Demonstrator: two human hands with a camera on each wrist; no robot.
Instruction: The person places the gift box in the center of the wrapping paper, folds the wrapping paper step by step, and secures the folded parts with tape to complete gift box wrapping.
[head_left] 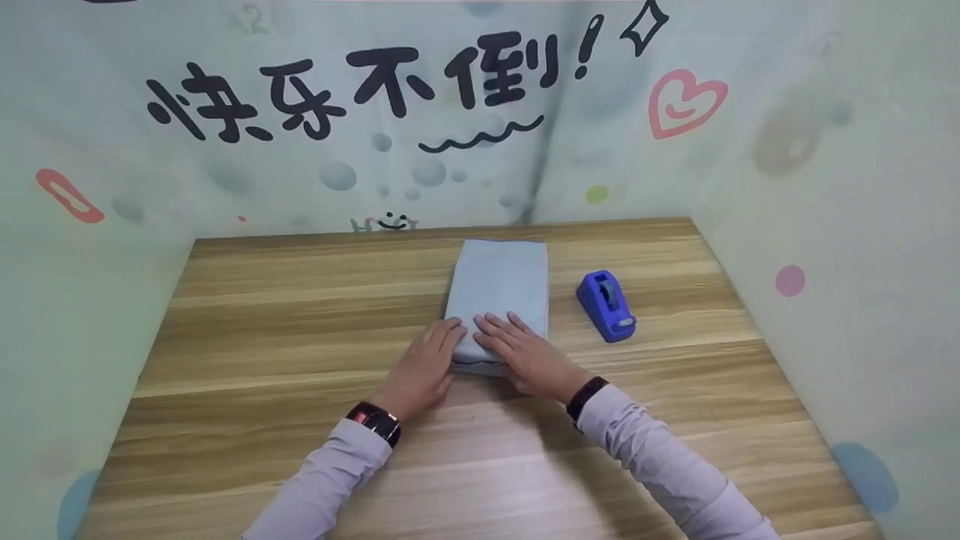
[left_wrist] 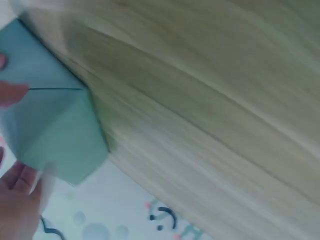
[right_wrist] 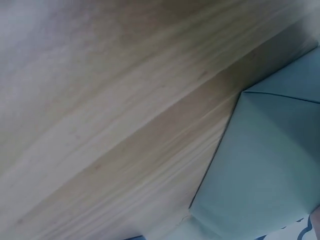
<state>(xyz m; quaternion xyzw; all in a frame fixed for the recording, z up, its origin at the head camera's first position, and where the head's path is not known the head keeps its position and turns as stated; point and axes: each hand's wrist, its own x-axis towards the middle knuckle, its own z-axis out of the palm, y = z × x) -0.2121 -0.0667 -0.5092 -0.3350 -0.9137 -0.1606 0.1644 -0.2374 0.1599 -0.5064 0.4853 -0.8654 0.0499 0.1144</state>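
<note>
A light blue package wrapped in paper (head_left: 501, 279) lies lengthwise on the wooden table. My left hand (head_left: 425, 365) is at its near left corner, fingers bent over the top edge and thumb low by the near end. From the right, my right hand (head_left: 529, 358) lays its fingers, nearly straight and slightly spread, across the top near that same end. In the left wrist view, a crease crosses the package's end (left_wrist: 60, 125), with a fingertip (left_wrist: 12, 93) beside it. Slanting folds show on the package (right_wrist: 260, 165) in the right wrist view.
A blue tape dispenser (head_left: 607, 307) stands to the right of the package. The wooden table (head_left: 300, 300) meets a printed backdrop (head_left: 300, 180) at the back, with pale panels along both sides.
</note>
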